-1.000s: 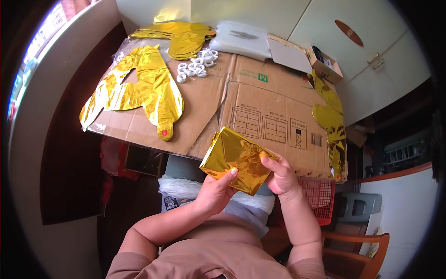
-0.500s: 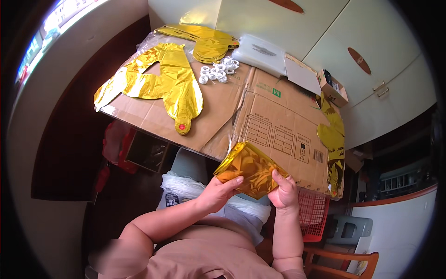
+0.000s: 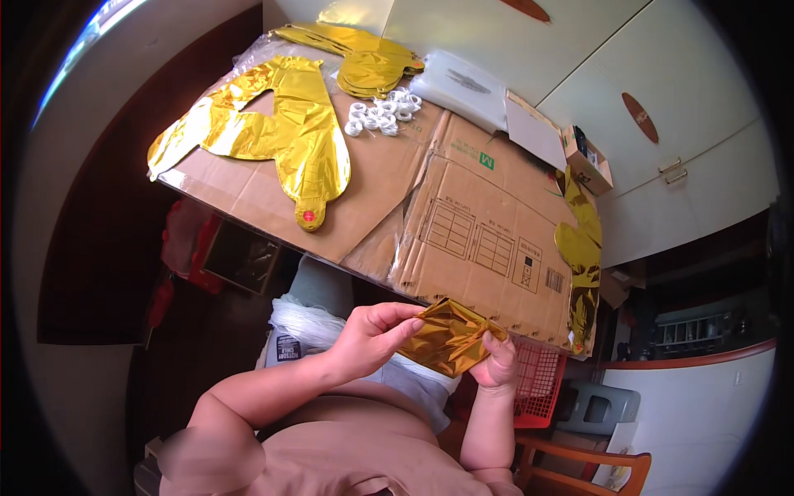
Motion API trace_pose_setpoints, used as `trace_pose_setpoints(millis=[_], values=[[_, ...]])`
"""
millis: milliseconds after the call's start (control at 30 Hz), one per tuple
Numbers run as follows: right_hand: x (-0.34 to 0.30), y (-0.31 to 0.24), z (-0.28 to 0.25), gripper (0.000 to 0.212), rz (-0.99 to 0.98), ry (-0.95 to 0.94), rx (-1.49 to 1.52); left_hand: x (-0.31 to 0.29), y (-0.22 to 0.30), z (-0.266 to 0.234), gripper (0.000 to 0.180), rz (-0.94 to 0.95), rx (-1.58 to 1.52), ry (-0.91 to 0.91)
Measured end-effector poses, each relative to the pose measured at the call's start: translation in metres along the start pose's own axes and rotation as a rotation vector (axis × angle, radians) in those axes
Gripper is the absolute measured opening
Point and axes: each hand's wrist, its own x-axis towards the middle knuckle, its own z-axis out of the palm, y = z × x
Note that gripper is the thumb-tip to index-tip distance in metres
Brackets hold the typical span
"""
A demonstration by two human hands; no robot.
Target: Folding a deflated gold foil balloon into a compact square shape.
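Between my hands, just off the table's near edge, is a folded gold foil balloon point(image 3: 451, 341), creased and shiny. My left hand point(image 3: 379, 335) pinches its upper left corner between thumb and fingers. My right hand point(image 3: 498, 360) grips the right end with the thumb on top. A flat gold foil balloon shaped like a letter A point(image 3: 285, 128) lies at the left of the table, its tab with a red dot toward me. Behind it rests a stack of flat gold foil balloons point(image 3: 372, 73).
Brown cardboard point(image 3: 380, 186) covers the table. Several white ribbon rolls point(image 3: 382, 116) sit near a clear plastic pack point(image 3: 459, 87). A small wooden box point(image 3: 587, 161) stands far right, above another gold foil balloon point(image 3: 579, 236). White strands point(image 3: 306, 322) cover my lap; a red basket point(image 3: 538, 388) stands below.
The folded foil balloon has come lower and tilted, showing more creases. My left hand has shifted from its lower left edge up to its upper corner. The whole view has shifted slightly.
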Motion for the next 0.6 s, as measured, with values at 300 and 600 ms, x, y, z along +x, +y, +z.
trace_pose_setpoints(millis=[300, 600], values=[[-0.004, 0.004, -0.004, 0.023, -0.021, -0.037, 0.070, 0.002, -0.006, 0.002, 0.033, 0.499, 0.495, -0.071], [0.000, 0.003, -0.014, 0.023, 0.012, -0.077, 0.088, 0.008, -0.006, -0.001, 0.036, 0.604, 0.496, -0.099]])
